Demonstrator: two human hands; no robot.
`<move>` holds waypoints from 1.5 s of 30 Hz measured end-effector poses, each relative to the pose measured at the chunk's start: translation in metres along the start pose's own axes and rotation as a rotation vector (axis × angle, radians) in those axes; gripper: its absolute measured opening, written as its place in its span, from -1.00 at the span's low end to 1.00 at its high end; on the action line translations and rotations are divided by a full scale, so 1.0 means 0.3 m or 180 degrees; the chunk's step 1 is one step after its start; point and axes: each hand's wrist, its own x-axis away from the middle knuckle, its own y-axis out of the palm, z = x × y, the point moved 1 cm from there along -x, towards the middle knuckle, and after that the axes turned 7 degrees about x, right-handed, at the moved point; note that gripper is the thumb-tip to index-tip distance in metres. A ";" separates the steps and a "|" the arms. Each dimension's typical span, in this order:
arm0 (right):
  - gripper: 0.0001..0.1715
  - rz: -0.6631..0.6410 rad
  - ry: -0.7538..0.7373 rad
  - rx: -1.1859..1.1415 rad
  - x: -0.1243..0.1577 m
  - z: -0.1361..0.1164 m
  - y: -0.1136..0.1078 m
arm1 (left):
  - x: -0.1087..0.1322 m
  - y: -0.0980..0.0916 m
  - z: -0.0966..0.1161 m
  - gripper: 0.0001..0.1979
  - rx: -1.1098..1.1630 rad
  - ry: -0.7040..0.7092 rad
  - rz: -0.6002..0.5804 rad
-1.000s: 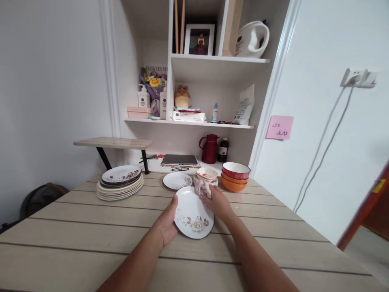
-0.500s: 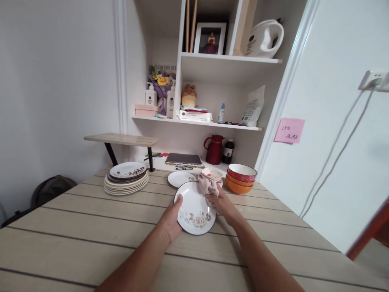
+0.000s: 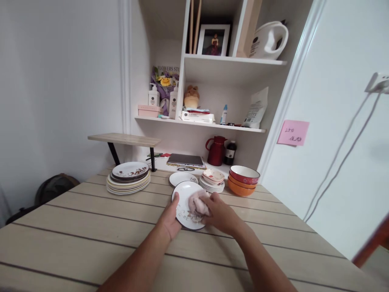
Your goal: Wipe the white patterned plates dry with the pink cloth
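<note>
Across the slatted table (image 3: 121, 227), crockery stood grouped by kind, the plate stack (image 3: 128, 185) at left apparently arranged with larger pieces below for stability. Near the middle, a flowered plate (image 3: 184, 201) was held face toward the viewer, its left rim clamped in the left hand (image 3: 170, 219), thumb uppermost, presumably to leave the face accessible. Bowls (image 3: 243, 183) nested at right and small dishes (image 3: 212, 187) piled beside them, a likely saving of space. Against the plate's face, the right hand (image 3: 223, 217) gripped a bunched pink cloth (image 3: 198, 202), whose folds probably cushioned the contact.
</note>
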 end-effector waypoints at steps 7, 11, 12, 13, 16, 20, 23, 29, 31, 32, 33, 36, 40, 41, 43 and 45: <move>-0.66 0.0160 -0.0558 -0.0013 0.009 -0.143 0.006 | 0.019 0.018 0.003 -0.29 -0.0294 -0.0305 -0.0453; -0.56 0.0860 -0.0494 0.0068 -0.064 -0.135 0.019 | 0.014 0.028 -0.005 -0.30 -0.0395 -0.0277 -0.0584; -0.57 0.0998 -0.0437 0.0076 -0.080 -0.114 0.018 | 0.012 0.029 -0.007 -0.28 -0.0404 -0.0311 -0.0609; -0.58 0.1078 -0.0307 0.0093 -0.092 -0.089 0.017 | 0.011 0.028 -0.007 -0.27 -0.0413 -0.0349 -0.0626; -0.61 0.1128 0.0257 0.0233 -0.107 0.000 0.007 | 0.008 0.022 -0.005 -0.22 -0.0435 -0.0438 -0.0666; -0.56 0.0778 0.0640 0.0431 -0.081 0.091 -0.016 | 0.003 0.007 0.000 -0.15 -0.0541 -0.0560 -0.0656; -0.55 0.0084 0.0386 0.0288 -0.053 0.107 -0.029 | 0.004 0.005 0.000 -0.13 -0.0586 -0.0614 -0.0694; -0.51 -0.0269 -0.0159 0.0064 -0.013 0.006 -0.007 | 0.014 0.021 0.002 -0.19 -0.0568 -0.0586 -0.0724; -0.44 -0.0026 -0.0400 -0.0247 -0.016 -0.042 0.014 | 0.011 0.021 0.001 -0.19 -0.0577 -0.0594 -0.0705; -0.39 0.0146 -0.0531 -0.0426 -0.021 -0.064 0.025 | 0.009 0.020 0.001 -0.19 -0.0585 -0.0589 -0.0673; -0.35 0.0343 -0.0634 -0.0585 -0.030 -0.082 0.034 | 0.007 0.019 0.000 -0.20 -0.0597 -0.0580 -0.0634; -0.37 0.0961 -0.0571 -0.0858 -0.068 -0.106 0.052 | 0.005 0.020 -0.005 -0.24 -0.0610 -0.0592 -0.0587; -0.55 0.1372 0.0028 -0.0860 -0.106 -0.064 0.047 | 0.015 0.034 -0.008 -0.25 -0.0662 -0.0692 -0.0607; -0.58 0.1379 0.0153 -0.0788 -0.108 -0.045 0.043 | 0.019 0.037 -0.008 -0.26 -0.0678 -0.0681 -0.0605; -0.61 0.1351 0.0348 -0.0581 -0.102 -0.006 0.035 | 0.025 0.042 -0.007 -0.27 -0.0666 -0.0649 -0.0632; -0.63 0.1319 0.0522 -0.0389 -0.089 0.026 0.029 | 0.031 0.045 -0.007 -0.27 -0.0612 -0.0631 -0.0676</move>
